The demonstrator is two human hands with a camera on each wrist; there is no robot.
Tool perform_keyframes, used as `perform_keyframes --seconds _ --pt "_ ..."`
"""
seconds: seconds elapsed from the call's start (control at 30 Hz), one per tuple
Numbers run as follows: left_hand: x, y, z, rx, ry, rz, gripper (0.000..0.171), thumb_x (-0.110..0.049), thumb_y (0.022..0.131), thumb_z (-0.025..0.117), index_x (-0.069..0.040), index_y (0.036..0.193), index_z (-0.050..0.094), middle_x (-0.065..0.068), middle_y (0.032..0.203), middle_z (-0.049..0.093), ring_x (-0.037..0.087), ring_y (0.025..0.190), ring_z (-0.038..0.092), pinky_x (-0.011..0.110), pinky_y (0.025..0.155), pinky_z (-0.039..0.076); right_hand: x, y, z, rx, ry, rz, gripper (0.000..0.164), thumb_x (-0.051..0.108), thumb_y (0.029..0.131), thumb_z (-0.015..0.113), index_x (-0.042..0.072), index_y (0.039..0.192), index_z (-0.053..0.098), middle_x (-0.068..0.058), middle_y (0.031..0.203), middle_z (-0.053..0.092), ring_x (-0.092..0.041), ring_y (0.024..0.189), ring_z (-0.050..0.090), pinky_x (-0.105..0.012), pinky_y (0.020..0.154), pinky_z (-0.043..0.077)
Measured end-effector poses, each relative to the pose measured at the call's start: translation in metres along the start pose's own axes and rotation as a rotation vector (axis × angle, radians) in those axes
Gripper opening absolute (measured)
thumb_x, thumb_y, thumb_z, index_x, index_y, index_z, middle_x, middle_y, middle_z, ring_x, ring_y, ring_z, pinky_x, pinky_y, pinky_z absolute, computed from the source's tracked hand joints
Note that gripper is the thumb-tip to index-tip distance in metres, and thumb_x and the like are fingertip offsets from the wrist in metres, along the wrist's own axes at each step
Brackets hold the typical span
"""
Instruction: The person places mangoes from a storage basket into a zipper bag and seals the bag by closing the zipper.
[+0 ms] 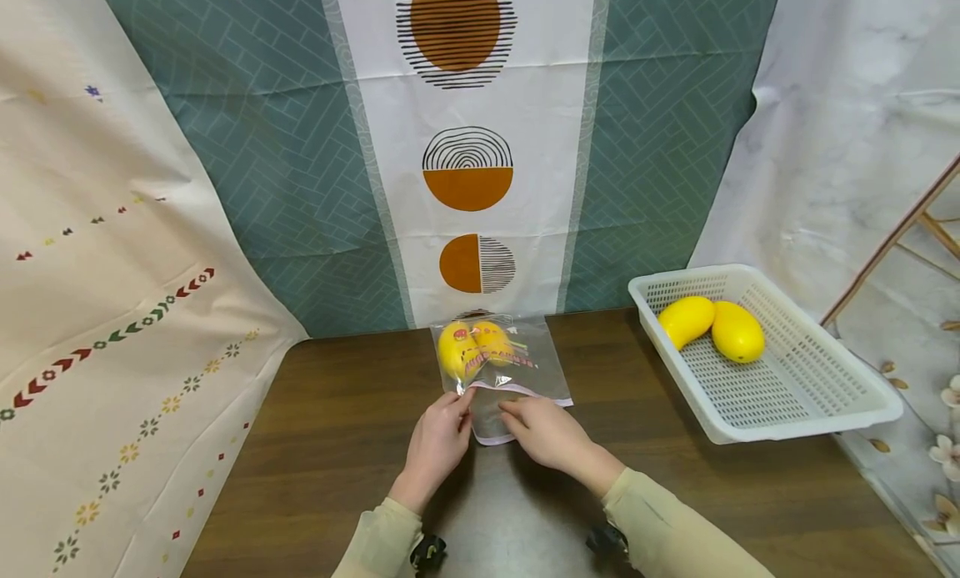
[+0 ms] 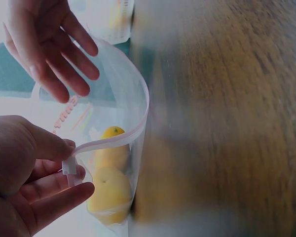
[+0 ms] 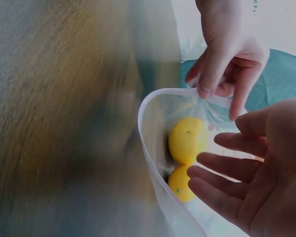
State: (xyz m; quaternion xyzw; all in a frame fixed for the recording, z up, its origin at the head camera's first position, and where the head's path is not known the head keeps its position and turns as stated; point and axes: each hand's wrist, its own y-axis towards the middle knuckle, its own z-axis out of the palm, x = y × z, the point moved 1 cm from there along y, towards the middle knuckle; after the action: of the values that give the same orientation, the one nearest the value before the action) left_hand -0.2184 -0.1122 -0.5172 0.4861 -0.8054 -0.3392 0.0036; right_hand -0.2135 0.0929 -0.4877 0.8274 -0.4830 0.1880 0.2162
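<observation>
Sleeves point(image 1: 675, 515) come nearest; left hand point(image 1: 438, 436) pinches the unsealed bag point(image 1: 551, 369); right hand point(image 1: 547, 432), fingers point(image 3: 232, 167) loosely straight, holds nothing. Two fruits point(image 1: 456, 349) are bagged, two other fruits point(image 1: 738, 332) unbagged in the basket point(image 1: 806, 425).

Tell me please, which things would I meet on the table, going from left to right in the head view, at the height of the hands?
Left hand → bag → right hand → basket.

The sleeves point(image 1: 675, 524) are pale beige, a small black device point(image 1: 428, 553) sits beside each cuff point(image 1: 622, 488), fingers point(image 3: 227, 166) bare.
</observation>
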Motion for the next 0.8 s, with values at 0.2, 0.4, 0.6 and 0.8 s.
perform_keyframes --seconds 0.2,0.4,0.6,0.8 --pt "0.001 -0.001 0.001 -0.006 0.004 0.005 0.044 0.004 0.083 0.086 -0.002 0.126 0.078 0.000 0.083 0.063 0.013 0.065 0.057 0.028 0.057 0.051 -0.004 -0.005 -0.009 -0.018 0.021 -0.024 0.028 0.018 0.107 0.065 0.005 0.129 0.077 -0.009 0.121 0.078 -0.019 0.103 0.073 -0.044 0.088 0.058" --pt "0.001 -0.002 0.000 -0.006 0.001 0.002 0.044 0.005 0.082 0.087 -0.003 0.125 0.079 -0.001 0.081 0.062 0.012 0.064 0.055 0.027 0.056 0.050 -0.011 -0.010 -0.017 -0.024 0.068 -0.022 0.029 0.022 0.107 0.066 0.011 0.131 0.078 0.010 0.078 0.066 -0.004 0.062 0.047 -0.030 0.060 0.043" --pt "0.001 -0.003 0.000 0.001 0.002 -0.013 0.044 0.004 0.082 0.087 -0.005 0.124 0.080 -0.002 0.081 0.061 0.012 0.064 0.054 0.027 0.056 0.050 -0.014 -0.016 -0.026 -0.036 0.115 -0.001 0.030 0.022 0.107 0.067 0.011 0.133 0.077 0.013 0.069 0.052 -0.002 0.055 0.040 -0.028 0.055 0.039" --pt "0.002 -0.004 0.000 -0.002 -0.014 -0.024 0.044 0.005 0.082 0.087 -0.003 0.124 0.079 -0.001 0.082 0.062 0.012 0.065 0.055 0.027 0.057 0.050 -0.020 -0.020 -0.035 -0.051 0.136 0.010 0.029 0.019 0.106 0.068 0.012 0.133 0.077 0.011 0.071 0.054 -0.004 0.060 0.047 -0.027 0.055 0.040"
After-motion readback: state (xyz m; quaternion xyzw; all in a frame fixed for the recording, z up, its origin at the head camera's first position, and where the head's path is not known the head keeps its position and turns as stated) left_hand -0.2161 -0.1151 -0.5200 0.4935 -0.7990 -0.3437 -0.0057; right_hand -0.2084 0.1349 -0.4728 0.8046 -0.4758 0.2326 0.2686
